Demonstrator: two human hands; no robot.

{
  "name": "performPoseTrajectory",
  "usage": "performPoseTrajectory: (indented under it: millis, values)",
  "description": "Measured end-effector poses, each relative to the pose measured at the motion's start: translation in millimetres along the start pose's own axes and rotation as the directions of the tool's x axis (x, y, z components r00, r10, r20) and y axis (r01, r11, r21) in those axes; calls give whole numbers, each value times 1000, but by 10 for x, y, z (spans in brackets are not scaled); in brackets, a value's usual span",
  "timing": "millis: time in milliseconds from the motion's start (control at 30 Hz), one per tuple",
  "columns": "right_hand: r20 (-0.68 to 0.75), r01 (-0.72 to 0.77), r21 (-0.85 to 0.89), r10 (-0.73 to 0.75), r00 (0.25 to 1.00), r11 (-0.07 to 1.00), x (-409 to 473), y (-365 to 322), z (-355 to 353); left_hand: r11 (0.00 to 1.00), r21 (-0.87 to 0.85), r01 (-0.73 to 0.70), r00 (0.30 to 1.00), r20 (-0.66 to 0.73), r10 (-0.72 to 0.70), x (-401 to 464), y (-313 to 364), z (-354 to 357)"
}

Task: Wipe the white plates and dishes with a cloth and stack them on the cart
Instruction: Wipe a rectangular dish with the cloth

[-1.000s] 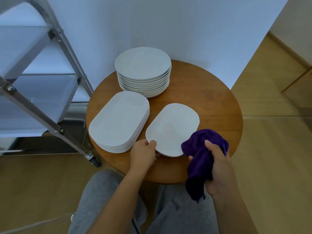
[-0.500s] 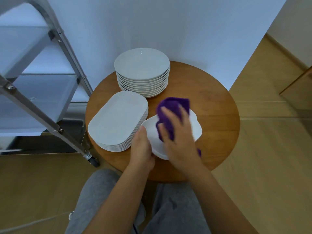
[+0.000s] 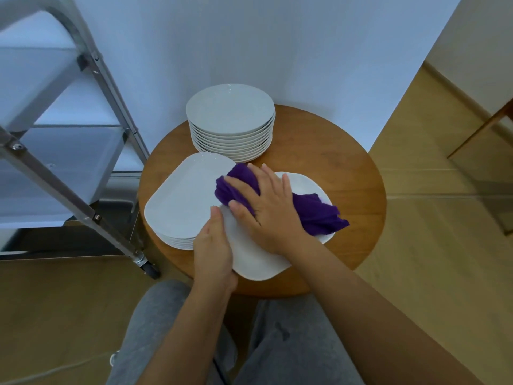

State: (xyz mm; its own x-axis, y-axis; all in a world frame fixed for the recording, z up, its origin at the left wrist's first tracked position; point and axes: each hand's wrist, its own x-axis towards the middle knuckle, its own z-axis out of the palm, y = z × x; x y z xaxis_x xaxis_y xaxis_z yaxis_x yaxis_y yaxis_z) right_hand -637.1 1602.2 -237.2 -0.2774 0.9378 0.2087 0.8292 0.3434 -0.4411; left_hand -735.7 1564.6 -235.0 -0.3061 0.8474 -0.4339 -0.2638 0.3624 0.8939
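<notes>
— What has changed in the last second?

— My right hand (image 3: 266, 215) has brought the purple cloth (image 3: 313, 209) off the counter (image 3: 347, 173) edge onto the oval dish (image 3: 261, 259); fingers flat, pressing it. Wiping has begun.

— And the left hand (image 3: 212, 251)?

— Its grip clamps the dish's near-left rim.

— Which way does the dish run?

— Long axis from near-left to far-right. Beyond lie the oval stack (image 3: 183, 201) and the round stack (image 3: 230, 118).
</notes>
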Motion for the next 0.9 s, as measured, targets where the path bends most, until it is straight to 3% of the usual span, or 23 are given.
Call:
performPoseTrajectory:
  millis: [67, 167, 267, 333, 400, 567, 667, 733, 800, 833, 900]
  values:
    - [-36, -14, -69, 11, 999, 998, 41, 132, -104, 1000, -3, 18, 1000, -6, -18, -3, 42, -68]
    - [-87, 110, -176, -127, 988, 978, 69, 325, -321, 999, -12, 48, 999, -25, -48, -43, 167, -164]
    - [4, 107, -114, -107, 994, 988, 68, 443, -570, 1000, 13, 8, 1000, -15, -8, -82, 253, -223]
    - [31, -28, 82, 26, 999, 996, 62, 494, -720, 998, 29, -53, 998, 16, 52, -121, 318, -259]
    - [29, -158, 370, 158, 987, 916, 23, 515, -841, 996, 32, -86, 996, 16, 86, -142, 365, -278]
    - [95, -286, 819, 375, 922, 497, -186, 528, -910, 997, -57, -59, 998, -42, 57, -157, 375, -312]
    - [87, -292, 914, 568, 818, 280, -297, 375, -767, 986, -165, -32, 996, -87, 18, -178, 403, -284]
    - [96, -272, 953, 717, 691, 134, -348, 254, -626, 974, -225, -35, 990, -139, 4, -220, 390, -238]
    - [94, -157, 988, 823, 561, -5, -376, 127, -507, 965, -258, -53, 988, -153, 13, -300, 348, -146]
    - [80, -95, 995, 854, 514, -36, -379, 49, -452, 954, -294, -67, 986, -163, 19, -341, 312, -84]
    - [18, -77, 997, 889, 457, 20, -394, -144, -303, 933, -355, -65, 986, -165, 6, -420, 228, 41]
